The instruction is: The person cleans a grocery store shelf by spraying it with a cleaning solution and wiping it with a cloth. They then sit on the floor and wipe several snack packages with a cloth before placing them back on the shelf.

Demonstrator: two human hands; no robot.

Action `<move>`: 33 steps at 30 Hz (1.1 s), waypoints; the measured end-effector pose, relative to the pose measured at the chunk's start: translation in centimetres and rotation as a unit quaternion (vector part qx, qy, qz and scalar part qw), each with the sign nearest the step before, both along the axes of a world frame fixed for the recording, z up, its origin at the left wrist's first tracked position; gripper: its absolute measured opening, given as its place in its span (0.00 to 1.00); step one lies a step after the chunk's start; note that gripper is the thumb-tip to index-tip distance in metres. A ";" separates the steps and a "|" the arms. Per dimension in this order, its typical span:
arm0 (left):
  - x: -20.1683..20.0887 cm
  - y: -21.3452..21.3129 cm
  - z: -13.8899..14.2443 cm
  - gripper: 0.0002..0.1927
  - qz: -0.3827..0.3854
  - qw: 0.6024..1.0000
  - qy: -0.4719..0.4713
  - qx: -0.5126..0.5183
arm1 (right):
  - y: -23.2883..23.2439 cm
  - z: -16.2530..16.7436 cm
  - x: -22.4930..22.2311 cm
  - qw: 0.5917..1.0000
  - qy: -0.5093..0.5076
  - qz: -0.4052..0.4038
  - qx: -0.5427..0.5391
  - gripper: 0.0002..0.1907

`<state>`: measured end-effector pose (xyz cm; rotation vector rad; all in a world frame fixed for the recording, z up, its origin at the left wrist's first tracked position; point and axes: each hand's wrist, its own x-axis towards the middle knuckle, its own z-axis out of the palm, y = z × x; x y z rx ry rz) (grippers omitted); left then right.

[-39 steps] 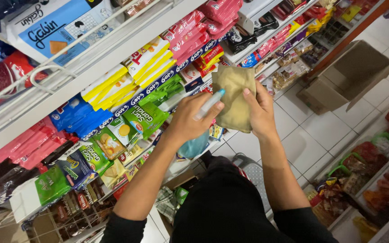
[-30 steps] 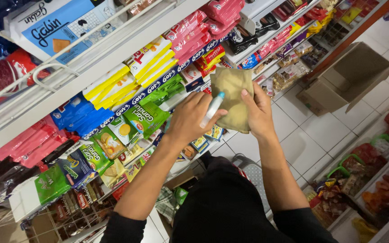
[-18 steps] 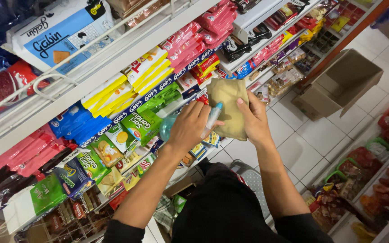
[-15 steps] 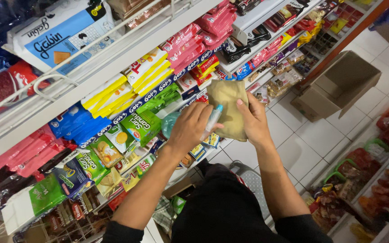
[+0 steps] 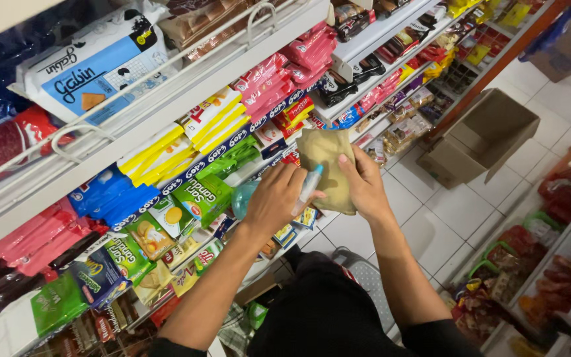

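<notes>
My left hand point(image 5: 273, 198) grips a spray bottle with a teal body point(image 5: 242, 198) and a pale blue and white nozzle between the fingers. My right hand point(image 5: 363, 184) holds a folded tan cloth point(image 5: 325, 162) upright, thumb pressed on its front. The two hands meet in front of the snack shelf, the nozzle close to the cloth's lower left edge. Both forearms are bare and reach up from my dark top.
A white shelf unit point(image 5: 186, 99) packed with biscuit and snack packs fills the left. An open cardboard box point(image 5: 480, 135) sits on the white tiled floor at the right. More snack racks point(image 5: 550, 258) line the right edge. A grey basket point(image 5: 371, 284) stands below my arms.
Both hands with the cloth and bottle have stayed together and drifted slightly left and down along the shelf; the view has shifted a little with them.
</notes>
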<state>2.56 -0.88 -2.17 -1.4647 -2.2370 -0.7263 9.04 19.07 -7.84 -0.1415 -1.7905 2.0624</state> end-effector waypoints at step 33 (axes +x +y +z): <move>3.6 -8.7 16.9 0.21 0.166 0.973 0.109 0.113 | -2.6 19.0 -5.4 0.951 0.254 -0.179 0.006 0.16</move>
